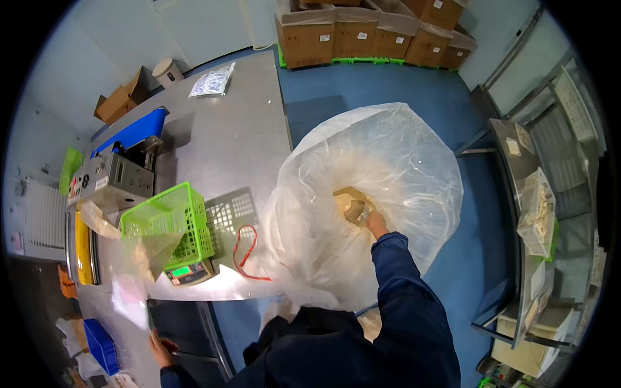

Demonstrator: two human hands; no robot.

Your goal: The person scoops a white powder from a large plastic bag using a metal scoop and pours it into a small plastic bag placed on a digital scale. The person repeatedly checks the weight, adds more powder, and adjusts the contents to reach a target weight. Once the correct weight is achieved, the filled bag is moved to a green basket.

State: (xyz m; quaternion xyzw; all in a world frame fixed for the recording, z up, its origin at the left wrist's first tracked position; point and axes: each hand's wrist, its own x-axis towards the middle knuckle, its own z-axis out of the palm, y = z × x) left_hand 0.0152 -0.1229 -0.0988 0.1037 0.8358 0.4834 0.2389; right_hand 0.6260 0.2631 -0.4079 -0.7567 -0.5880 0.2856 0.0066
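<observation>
My right hand (376,224) grips a scoop (356,211) inside a large clear plastic bag (417,160). The scoop's bowl lies at pale tan powder (343,200) deep in the bag, whose wide mouth is spread open. At lower left, my left hand (162,350) is beside the table's edge with its fingers bent. Its fingertips are close to the lower corner of a thin clear bag (128,298); whether they hold it is unclear. Some pale material (141,259) shows in that bag, in front of a green mesh basket (167,220).
On the steel table (233,126) are a digital scale (191,273), a red strap (237,254), a silver packet (213,81) and a machine with a blue belt (133,131). Lined cartons (305,43) stand beyond. At right, a shelf (519,145) holds a white crate (537,213).
</observation>
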